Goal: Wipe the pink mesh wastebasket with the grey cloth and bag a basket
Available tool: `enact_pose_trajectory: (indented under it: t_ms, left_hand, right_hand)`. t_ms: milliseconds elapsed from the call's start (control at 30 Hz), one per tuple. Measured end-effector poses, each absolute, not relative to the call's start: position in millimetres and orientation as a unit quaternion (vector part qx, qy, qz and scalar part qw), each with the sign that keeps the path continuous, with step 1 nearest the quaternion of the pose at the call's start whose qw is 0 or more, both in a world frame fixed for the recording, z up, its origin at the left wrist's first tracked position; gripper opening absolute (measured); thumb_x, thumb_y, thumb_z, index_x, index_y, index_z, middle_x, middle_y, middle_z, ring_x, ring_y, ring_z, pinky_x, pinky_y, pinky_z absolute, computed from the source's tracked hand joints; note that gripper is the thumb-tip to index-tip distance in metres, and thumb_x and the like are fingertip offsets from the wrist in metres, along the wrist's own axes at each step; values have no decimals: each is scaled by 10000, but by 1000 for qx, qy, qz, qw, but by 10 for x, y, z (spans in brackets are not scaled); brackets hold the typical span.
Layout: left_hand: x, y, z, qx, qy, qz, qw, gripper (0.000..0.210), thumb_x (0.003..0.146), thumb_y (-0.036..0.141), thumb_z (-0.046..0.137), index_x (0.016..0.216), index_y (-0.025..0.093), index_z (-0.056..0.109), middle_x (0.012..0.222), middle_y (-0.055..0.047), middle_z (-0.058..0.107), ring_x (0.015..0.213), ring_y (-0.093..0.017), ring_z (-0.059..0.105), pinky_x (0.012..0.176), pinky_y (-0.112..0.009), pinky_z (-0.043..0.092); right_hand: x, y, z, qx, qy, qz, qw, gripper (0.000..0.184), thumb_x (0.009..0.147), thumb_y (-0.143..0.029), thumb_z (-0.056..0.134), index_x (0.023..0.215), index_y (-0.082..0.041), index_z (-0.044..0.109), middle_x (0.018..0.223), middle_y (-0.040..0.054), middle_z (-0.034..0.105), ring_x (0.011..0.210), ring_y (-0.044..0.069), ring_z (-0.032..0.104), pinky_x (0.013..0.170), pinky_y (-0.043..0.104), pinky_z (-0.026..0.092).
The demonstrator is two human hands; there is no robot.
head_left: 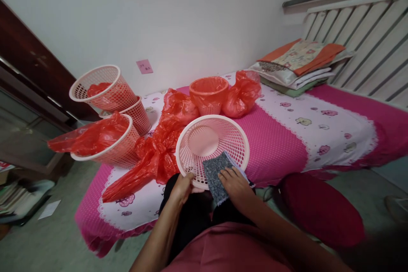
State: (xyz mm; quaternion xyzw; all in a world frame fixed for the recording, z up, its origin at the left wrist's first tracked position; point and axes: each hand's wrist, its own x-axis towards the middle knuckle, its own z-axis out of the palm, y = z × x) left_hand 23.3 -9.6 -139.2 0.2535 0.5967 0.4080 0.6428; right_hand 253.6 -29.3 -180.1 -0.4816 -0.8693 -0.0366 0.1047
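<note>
A pale pink perforated plastic basket [204, 138] is tilted toward me above my lap, its open mouth facing me. My left hand [186, 188] grips the near left part of its rim, thumb over the edge. In my right hand [234, 185] is a grey cloth [216, 174], held against the basket's near right rim and inner wall. The fingers lie over the cloth, and part of it hangs down outside the rim. Just left of the basket, crumpled red plastic bags [162, 153] lie on the bed.
Several more pink baskets [123, 148], some with red bags inside, stand at the left. Behind mine stands a red-lined basket [208, 93] beside a bulging red bag [242, 95]. Folded bedding [296, 66] lies by the radiator [366, 46]. A dark red round stool [321, 210] is at lower right.
</note>
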Motion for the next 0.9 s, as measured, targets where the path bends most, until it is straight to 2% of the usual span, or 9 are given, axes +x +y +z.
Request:
enact_pose_trajectory:
  t_ms: [133, 233, 333, 433, 567, 667, 733, 800, 900]
  left_hand:
    - [212, -78, -1415, 247, 590, 426, 640, 166, 915, 210, 666, 1053, 118, 672, 799, -101, 789, 702, -222, 783, 629, -305, 650]
    - [292, -131, -1457, 251, 557, 448, 652, 166, 933, 278, 707, 932, 113, 692, 762, -99, 773, 663, -199, 760, 656, -288, 635]
    - [430, -211, -1507, 225, 493, 462, 702, 197, 923, 299, 743, 982, 112, 720, 823, -108, 798, 805, -235, 798, 771, -316, 655]
    - [517, -267, -1531, 176, 469, 476, 723, 190, 922, 270, 750, 1014, 107, 718, 889, -131, 818, 939, -274, 815, 874, -356, 666]
    - [488, -293, -1517, 170, 501, 462, 711, 214, 954, 234, 722, 1117, 96, 696, 904, -141, 823, 897, -284, 827, 827, -407, 692]
    - [436, -297, -1499, 176, 528, 437, 706, 227, 993, 190, 644, 1189, 79, 667, 909, -164, 820, 875, -295, 831, 781, -437, 705]
    - [411, -291, -1494, 178, 542, 433, 698, 238, 990, 134, 594, 1210, 63, 648, 924, -185, 818, 897, -306, 833, 761, -437, 709]
    - [394, -282, -1496, 181, 548, 431, 694, 282, 960, 85, 576, 1236, 63, 632, 961, -196, 819, 939, -318, 831, 762, -445, 713]
    - [382, -267, -1503, 190, 551, 420, 696, 380, 908, 42, 580, 1284, 86, 613, 1010, -189, 823, 992, -327, 825, 785, -465, 716]
  right_hand:
    - [2468, -178, -1780, -463, -877, -6, 126, 325, 1019, -77, 519, 1251, -152, 735, 1262, 137, 768, 1135, 288, 663, 1016, 433, 448]
    - [2361, -171, -1715, -450, -880, 26, 148, 364, 998, -82, 531, 1314, -133, 704, 1256, 152, 761, 1141, 304, 643, 981, 449, 438]
    - [2191, -237, -1662, -455, -869, 74, 178, 407, 977, -72, 513, 1341, -130, 686, 1254, 156, 755, 1157, 304, 631, 972, 445, 431]
    - [2082, -285, -1640, -453, -860, 140, 189, 414, 930, -56, 506, 1289, -120, 704, 1276, 159, 750, 1178, 307, 637, 995, 444, 444]
    - [2224, -176, -1577, -400, -849, 279, 203, 440, 794, -42, 547, 1168, -134, 759, 1172, 138, 789, 1100, 284, 692, 977, 390, 499]
    - [2454, 29, -1434, -403, -796, 366, 266, 464, 757, -24, 521, 1091, -192, 797, 1095, 80, 820, 1010, 241, 738, 915, 328, 531]
    - [2573, 198, -1300, -433, -758, 358, 332, 510, 750, -13, 514, 1120, -218, 799, 1099, 54, 828, 1012, 230, 748, 912, 317, 537]
    - [2618, 379, -1165, -469, -737, 298, 385, 542, 765, -10, 523, 1194, -215, 783, 1134, 65, 824, 1050, 240, 745, 931, 328, 537]
    - [2510, 671, -1046, -501, -753, 185, 384, 529, 846, -29, 533, 1301, -197, 745, 1249, 106, 792, 1149, 263, 716, 1008, 365, 519]
